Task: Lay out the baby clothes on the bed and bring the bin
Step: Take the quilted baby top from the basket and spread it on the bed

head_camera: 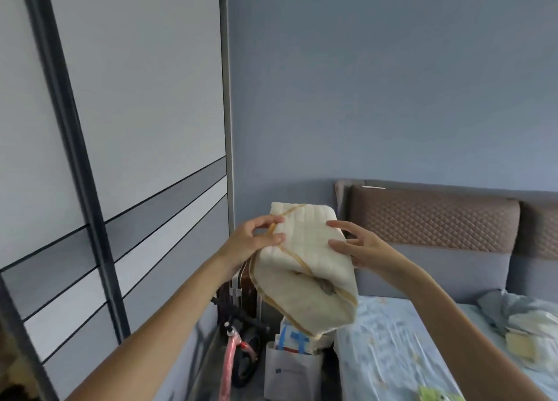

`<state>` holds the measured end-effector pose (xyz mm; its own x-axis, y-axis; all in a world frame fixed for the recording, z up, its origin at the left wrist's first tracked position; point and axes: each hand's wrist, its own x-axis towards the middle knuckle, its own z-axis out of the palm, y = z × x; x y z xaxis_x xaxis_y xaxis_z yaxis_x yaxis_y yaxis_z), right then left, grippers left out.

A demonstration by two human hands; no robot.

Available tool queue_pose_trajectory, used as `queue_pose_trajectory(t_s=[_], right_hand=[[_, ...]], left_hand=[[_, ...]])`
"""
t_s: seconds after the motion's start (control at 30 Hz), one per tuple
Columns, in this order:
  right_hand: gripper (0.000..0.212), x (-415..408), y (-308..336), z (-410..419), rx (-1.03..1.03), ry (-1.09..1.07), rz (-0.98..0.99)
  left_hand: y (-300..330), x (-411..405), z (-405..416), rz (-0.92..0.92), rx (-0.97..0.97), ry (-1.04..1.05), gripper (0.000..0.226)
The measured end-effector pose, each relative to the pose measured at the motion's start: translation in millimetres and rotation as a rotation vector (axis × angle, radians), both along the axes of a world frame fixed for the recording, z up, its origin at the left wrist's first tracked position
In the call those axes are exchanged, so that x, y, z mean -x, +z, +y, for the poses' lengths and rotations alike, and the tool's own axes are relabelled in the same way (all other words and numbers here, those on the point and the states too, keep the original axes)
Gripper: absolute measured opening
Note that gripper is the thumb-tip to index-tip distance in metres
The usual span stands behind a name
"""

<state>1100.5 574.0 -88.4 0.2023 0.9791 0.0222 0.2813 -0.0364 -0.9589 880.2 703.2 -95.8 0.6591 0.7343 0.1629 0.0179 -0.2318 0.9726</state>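
A cream quilted baby garment (305,267) with tan trim hangs folded in the air between my two hands, above the gap beside the bed (392,355). My left hand (256,240) pinches its upper left edge with thumb and fingers. My right hand (353,243) holds its right side, fingers curled against the cloth. More folded clothes (525,334) lie on the blue sheet at the right. A green garment (437,394) shows at the bottom edge of the bed. No bin is in view.
A grey sliding wardrobe (120,159) fills the left. In the gap by the bed stand a brown suitcase (241,289), a pink-wrapped scooter (232,355) and a white bag (290,370). A padded brown headboard (434,219) backs the bed.
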Motion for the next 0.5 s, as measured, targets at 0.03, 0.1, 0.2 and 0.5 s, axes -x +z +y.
queue_pose_trajectory(t_s=[0.03, 0.1, 0.2, 0.5], right_hand=[[0.044, -7.8, -2.5, 16.7, 0.009, -0.009, -0.005], [0.042, -24.3, -7.1, 51.5, 0.016, -0.036, -0.016], [0.041, -48.4, -16.0, 104.2, 0.025, -0.098, -0.025], [0.048, -145.0, -31.0, 201.5, 0.064, -0.381, -0.048]], left_hand=[[-3.1, -9.3, 19.0, 0.0, 0.005, -0.008, 0.039], [-7.6, -29.9, 59.9, -0.006, 0.013, -0.043, 0.036], [-15.5, -64.1, 125.1, -0.017, -0.01, -0.1, 0.035], [-33.5, -207.7, 271.7, 0.005, -0.069, -0.314, 0.037]])
